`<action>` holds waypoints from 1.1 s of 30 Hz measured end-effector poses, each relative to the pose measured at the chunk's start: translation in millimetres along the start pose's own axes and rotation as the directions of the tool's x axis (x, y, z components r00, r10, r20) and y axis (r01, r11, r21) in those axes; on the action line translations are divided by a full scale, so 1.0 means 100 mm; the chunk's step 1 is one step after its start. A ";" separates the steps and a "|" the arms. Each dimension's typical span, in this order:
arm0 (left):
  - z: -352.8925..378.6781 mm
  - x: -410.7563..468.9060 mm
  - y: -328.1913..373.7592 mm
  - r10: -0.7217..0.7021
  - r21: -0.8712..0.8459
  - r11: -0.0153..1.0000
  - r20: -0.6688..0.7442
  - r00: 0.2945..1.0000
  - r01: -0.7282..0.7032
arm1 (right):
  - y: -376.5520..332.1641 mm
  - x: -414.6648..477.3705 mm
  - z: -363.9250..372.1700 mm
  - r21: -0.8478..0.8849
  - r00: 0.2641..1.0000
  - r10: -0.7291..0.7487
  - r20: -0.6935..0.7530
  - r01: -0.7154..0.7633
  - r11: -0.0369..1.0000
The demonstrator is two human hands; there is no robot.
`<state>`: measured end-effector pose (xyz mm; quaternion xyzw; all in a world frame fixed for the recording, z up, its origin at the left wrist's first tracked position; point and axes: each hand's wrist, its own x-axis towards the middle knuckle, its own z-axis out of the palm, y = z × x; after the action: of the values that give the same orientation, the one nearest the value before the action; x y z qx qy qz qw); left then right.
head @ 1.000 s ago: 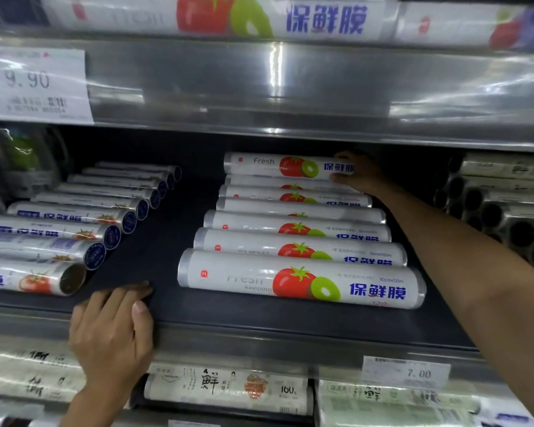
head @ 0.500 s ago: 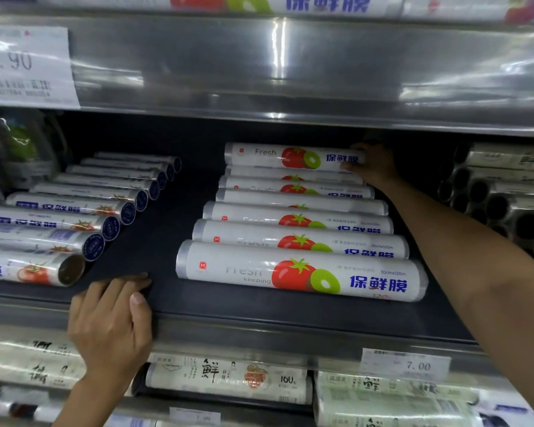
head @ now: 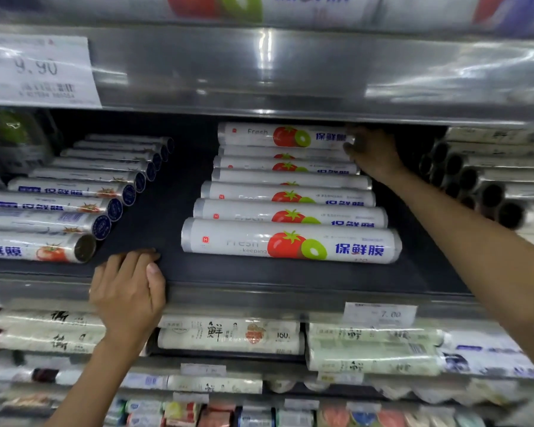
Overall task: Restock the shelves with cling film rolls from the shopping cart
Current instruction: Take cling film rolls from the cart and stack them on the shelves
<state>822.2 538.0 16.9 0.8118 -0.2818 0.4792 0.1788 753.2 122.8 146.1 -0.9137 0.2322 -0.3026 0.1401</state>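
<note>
Several white cling film rolls with a tomato-and-kiwi print lie crosswise in a row on the dark middle shelf (head: 154,223); the front roll (head: 290,245) is nearest the edge. At the back, the top roll (head: 278,136) sits raised on the others. My right hand (head: 372,152) reaches deep into the shelf, its fingers at that roll's right end. My left hand (head: 128,292) rests flat over the shelf's front lip, holding nothing. The shopping cart is out of view.
Blue-capped rolls (head: 74,192) lie slanted on the shelf's left; dark-cored rolls (head: 481,180) are stacked at the right. A steel upper shelf edge (head: 290,72) with a 9.90 tag (head: 37,69) hangs close above. Lower shelves hold more wrapped rolls (head: 228,334) and a 7.00 tag (head: 379,314).
My right hand has stayed at the right end of the back top roll, shifting slightly rightward and deeper. The view tilted downward a little. My left hand has not moved.
</note>
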 end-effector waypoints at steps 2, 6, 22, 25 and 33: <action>-0.05 0.02 -0.02 0.021 0.007 1.000 0.066 0.998 -0.021 | -0.11 -0.32 -0.15 0.028 0.999 -0.042 0.000 0.042 0.999; -0.18 0.10 -0.04 0.071 -0.016 0.997 0.220 0.973 -0.070 | -0.34 -1.03 -0.39 0.064 0.994 -0.102 0.027 0.100 0.993; -0.97 0.30 0.29 0.216 -0.444 0.894 0.544 0.810 0.060 | -1.24 -3.84 -0.99 0.227 0.923 0.360 0.134 -0.382 0.896; -1.32 0.08 0.80 0.254 -0.634 0.696 0.655 0.711 0.336 | -1.24 -4.37 -1.14 0.221 0.855 0.501 0.137 -0.519 0.826; -1.92 -0.67 2.11 0.583 -0.525 0.432 0.783 0.217 0.733 | -1.19 -5.71 -1.71 0.283 0.541 0.841 -0.009 -0.805 0.521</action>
<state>534.3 500.6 54.0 0.6874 -0.4733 -0.3910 0.3879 283.6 495.1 47.6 -0.6449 0.6073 -0.2913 0.3611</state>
